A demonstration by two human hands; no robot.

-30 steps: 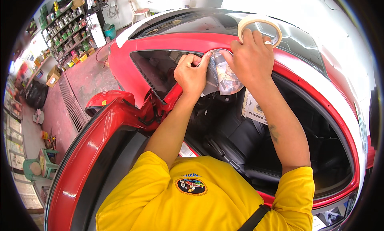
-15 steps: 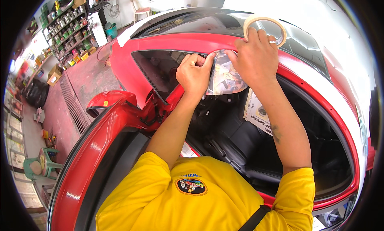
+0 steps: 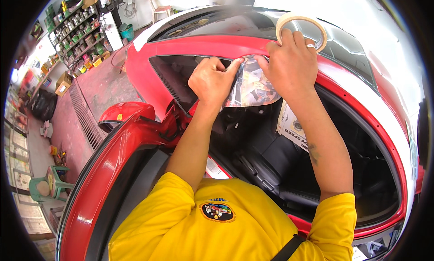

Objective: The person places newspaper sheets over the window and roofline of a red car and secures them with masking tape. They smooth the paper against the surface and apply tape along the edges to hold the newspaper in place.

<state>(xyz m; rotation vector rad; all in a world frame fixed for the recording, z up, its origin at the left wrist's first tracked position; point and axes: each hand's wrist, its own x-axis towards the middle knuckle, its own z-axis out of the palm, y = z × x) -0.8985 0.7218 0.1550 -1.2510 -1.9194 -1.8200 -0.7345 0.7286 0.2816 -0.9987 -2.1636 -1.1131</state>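
Positioning the sheet: I judge the step in hand to be setting the glossy, colour-printed, flexible sheet (image 3: 254,87) by its upper edge at the dull red metal pillar (image 3: 194,43) of the car.
Sheet place: just above the centre of the frame, between both hands; its lower edge shows against the dark interior.
Left hand (image 3: 210,82): fingers curled, thumb nearly against them, a narrow grip with the thumb tip at the sheet's upper left edge. I cannot tell whether it pinches the sheet or only presses it.
Right hand (image 3: 294,71): fingers hooked through the cream, ring-shaped roll of tape (image 3: 298,18) at the upper right of centre, thumb at the sheet's upper right edge.
Tape strip: I cannot make out whether one joins roll and sheet.
Next move: in my judgement it calls for a firm left thumb at the edge, the right thumb smoothing outward, and the roll held clear of the dark, curved windscreen glass (image 3: 226,26).
Sheet risk: slack thumbs could let it crease or slip.
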